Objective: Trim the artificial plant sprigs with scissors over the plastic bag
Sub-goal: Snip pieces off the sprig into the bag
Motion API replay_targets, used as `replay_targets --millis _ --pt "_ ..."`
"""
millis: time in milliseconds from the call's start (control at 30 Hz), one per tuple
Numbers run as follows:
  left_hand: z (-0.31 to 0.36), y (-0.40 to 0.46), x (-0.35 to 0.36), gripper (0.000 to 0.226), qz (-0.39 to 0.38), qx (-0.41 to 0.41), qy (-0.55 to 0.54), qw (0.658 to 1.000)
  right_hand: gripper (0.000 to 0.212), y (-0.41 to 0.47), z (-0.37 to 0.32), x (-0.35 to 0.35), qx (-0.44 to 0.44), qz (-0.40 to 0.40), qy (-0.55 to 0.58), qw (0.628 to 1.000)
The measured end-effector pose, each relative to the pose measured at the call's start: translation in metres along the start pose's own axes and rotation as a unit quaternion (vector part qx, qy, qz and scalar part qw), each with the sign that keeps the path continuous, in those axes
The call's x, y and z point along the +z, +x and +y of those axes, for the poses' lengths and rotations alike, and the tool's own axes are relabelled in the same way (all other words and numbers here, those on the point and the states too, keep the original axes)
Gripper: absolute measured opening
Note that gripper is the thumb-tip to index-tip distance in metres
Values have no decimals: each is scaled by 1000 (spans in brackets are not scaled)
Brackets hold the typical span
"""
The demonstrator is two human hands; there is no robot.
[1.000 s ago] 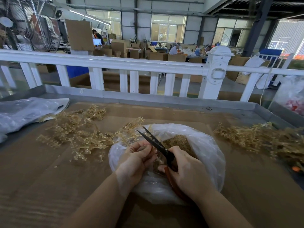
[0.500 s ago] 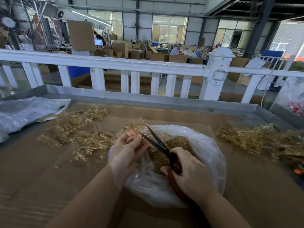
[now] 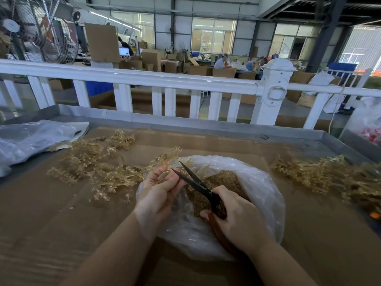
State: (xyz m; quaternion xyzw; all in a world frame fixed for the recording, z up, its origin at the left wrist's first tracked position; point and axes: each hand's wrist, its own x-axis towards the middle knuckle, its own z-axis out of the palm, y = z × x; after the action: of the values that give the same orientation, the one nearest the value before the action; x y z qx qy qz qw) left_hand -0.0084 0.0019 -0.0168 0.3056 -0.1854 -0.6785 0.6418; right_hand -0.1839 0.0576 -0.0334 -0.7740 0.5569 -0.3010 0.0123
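Golden plastic sprig (image 3: 168, 155) pinched in our left hand (image 3: 159, 189) has risen; our right hand (image 3: 240, 220) grips black-bladed scissors (image 3: 194, 180), parted for another cut over the clear plastic bag (image 3: 261, 188).

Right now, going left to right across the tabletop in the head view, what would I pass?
Crumpled grey bag → loose pile of golden sprigs → left hand holding a sprig → scissors → right hand → clear plastic bag → another sprig pile.
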Motion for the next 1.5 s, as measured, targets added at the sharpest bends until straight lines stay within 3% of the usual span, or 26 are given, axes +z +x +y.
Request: replay_targets --millis 867,1500 --pt "-13 12 -2 31 46 -19 -12 999 52 2 3 5 -17 -31 -72 997" --pt "-17 14 -3 30 72 15 -2 997 48 3 4 13 -20 6 -90 996"
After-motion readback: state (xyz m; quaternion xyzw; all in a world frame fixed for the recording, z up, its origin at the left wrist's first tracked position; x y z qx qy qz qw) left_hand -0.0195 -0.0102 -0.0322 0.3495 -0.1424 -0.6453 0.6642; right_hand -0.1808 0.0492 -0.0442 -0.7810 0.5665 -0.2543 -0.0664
